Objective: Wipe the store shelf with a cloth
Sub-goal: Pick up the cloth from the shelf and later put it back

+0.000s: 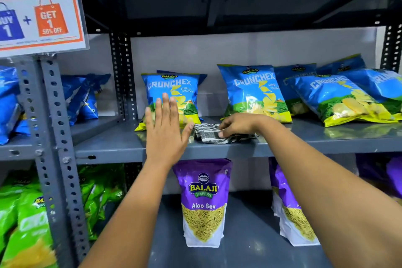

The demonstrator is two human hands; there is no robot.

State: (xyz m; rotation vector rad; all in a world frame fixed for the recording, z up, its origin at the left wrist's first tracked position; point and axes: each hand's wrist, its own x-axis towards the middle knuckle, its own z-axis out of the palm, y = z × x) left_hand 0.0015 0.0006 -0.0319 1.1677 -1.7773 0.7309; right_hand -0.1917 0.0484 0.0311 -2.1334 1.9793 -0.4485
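A black-and-white striped cloth (208, 136) lies bunched on the grey metal shelf (113, 143), near its front edge. My right hand (238, 125) presses down on the cloth, fingers curled over its right half. My left hand (166, 130) is raised flat with fingers apart, just left of the cloth, in front of a blue Crunchex chip bag (185, 88) that stands on the shelf. It holds nothing.
More blue Crunchex bags (253, 91) lean along the shelf's right part (339, 98). Purple Aloo Sev packs (204, 202) stand on the shelf below. Green bags (26, 220) fill the lower left bay. A perforated upright (54, 119) and a discount sign (39, 6) stand at left.
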